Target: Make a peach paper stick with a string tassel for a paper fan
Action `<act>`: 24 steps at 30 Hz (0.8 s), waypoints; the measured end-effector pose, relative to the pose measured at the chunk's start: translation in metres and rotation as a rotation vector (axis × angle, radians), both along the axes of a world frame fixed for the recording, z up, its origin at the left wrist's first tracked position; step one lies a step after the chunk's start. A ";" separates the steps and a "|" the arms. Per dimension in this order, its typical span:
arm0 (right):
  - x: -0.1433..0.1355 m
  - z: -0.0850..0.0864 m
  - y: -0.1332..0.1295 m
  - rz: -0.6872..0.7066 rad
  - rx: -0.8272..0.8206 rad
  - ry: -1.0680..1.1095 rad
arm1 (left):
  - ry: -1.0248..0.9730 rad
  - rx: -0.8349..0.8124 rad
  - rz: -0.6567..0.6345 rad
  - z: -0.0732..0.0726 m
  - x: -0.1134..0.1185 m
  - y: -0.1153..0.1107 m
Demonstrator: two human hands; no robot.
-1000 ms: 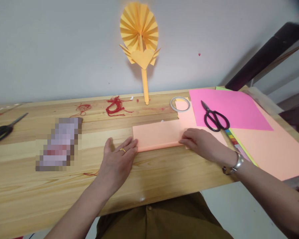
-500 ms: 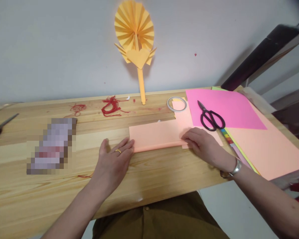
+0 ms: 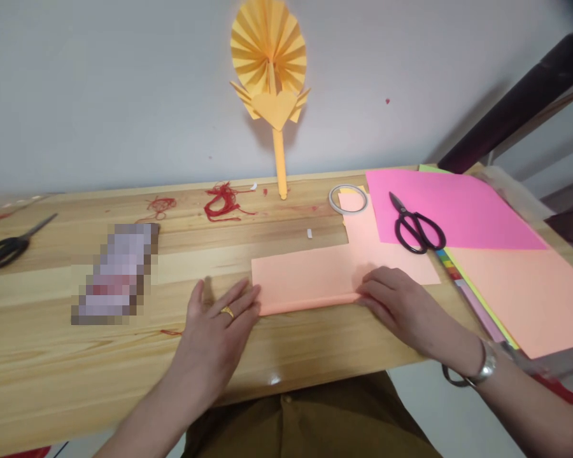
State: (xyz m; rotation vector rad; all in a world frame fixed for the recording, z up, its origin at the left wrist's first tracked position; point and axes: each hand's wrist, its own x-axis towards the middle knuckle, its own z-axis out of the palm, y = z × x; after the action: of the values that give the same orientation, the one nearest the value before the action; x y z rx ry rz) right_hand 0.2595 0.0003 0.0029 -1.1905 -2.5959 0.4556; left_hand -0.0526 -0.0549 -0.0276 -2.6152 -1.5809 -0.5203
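A peach sheet of paper [image 3: 305, 273] lies on the table with its near long edge curled into a thin roll. My left hand [image 3: 219, 337], with a gold ring, rests at the left end of this roll, its fingers stretched out, fingertips against the paper and thumb spread away. At the opposite end, my right hand [image 3: 396, 305] has its fingers bent and closed on the rolled edge; the fingertips are partly hidden. Beneath and behind the right end lie other peach paper pieces [image 3: 401, 257].
Black-handled scissors [image 3: 420, 232] lie on pink paper [image 3: 463, 210] at right. A tape roll [image 3: 348, 200], red thread [image 3: 222, 202] and a yellow paper fan [image 3: 270, 51] leaning on the wall stand behind. Left are a blurred-out object [image 3: 117, 273] and second scissors [image 3: 9, 251].
The paper and both hands have come slightly nearer to my body. A small white scrap behind the paper is now uncovered. The whole view has shifted a little.
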 end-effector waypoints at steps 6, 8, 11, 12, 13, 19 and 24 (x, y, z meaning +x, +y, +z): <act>0.001 -0.015 -0.017 -0.008 0.137 0.108 | -0.055 0.151 0.061 -0.008 0.001 -0.011; 0.002 -0.020 -0.020 -0.017 0.159 0.132 | -0.070 0.158 0.079 -0.009 0.002 -0.012; 0.003 -0.024 -0.021 -0.010 0.169 0.143 | -0.107 0.121 0.120 -0.006 0.003 -0.013; 0.002 -0.024 -0.021 -0.008 0.172 0.139 | -0.119 0.103 0.140 -0.005 0.003 -0.013; 0.002 -0.023 -0.020 -0.005 0.175 0.134 | -0.130 0.082 0.164 -0.005 0.003 -0.013; 0.001 -0.020 -0.019 -0.004 0.172 0.114 | -0.169 -0.029 0.224 -0.006 0.001 -0.013; 0.001 -0.019 -0.019 -0.009 0.171 0.105 | -0.169 0.036 0.158 -0.005 0.001 -0.013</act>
State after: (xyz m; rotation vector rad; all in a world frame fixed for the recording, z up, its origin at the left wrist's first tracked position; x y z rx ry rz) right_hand 0.2609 -0.0183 -0.0165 -1.0907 -2.4833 0.2795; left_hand -0.0517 -0.0675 -0.0324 -2.4502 -1.7881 -0.7680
